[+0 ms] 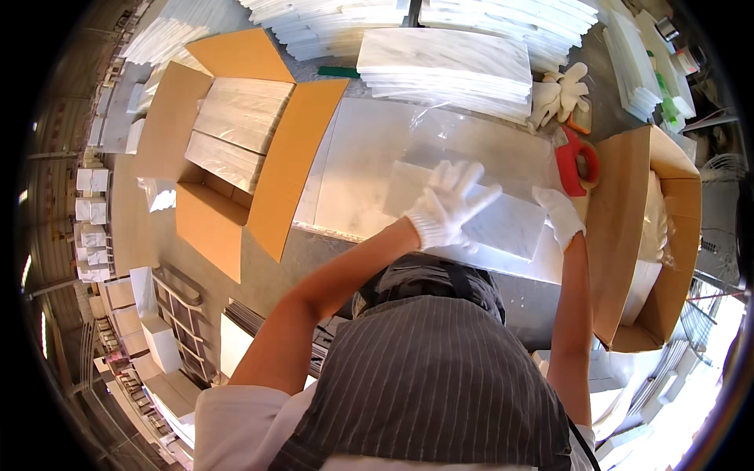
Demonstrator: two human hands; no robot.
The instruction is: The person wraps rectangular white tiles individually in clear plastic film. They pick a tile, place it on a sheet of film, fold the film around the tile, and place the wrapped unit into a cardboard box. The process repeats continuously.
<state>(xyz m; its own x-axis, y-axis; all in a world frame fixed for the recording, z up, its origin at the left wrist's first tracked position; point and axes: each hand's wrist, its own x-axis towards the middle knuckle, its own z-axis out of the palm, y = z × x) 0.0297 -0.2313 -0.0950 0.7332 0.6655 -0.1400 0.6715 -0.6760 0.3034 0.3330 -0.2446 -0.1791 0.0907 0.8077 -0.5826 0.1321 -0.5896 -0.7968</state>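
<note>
A rectangular white-grey marble tile (pixel 503 224) lies on the pale slab-topped work table in front of me. Over its left part is my left hand (pixel 452 204), in a white knit glove, with fingers spread and slightly blurred. Whether that palm touches the tile I cannot tell. My right hand (pixel 561 213), gloved too, is closed at the tile's right edge, its fingertips at the upper right corner. Just beyond it a red tape dispenser (pixel 576 161) with a tape roll stands near the table's right side.
An open cardboard box (pixel 320 157) with plastic-wrapped tiles stands on the left; another open box (pixel 620 235) is close by my right arm. Stacked marble tiles (pixel 444 59) line the back, next to a pair of white gloves (pixel 561 93). A green strip (pixel 338 71) lies beside the stack.
</note>
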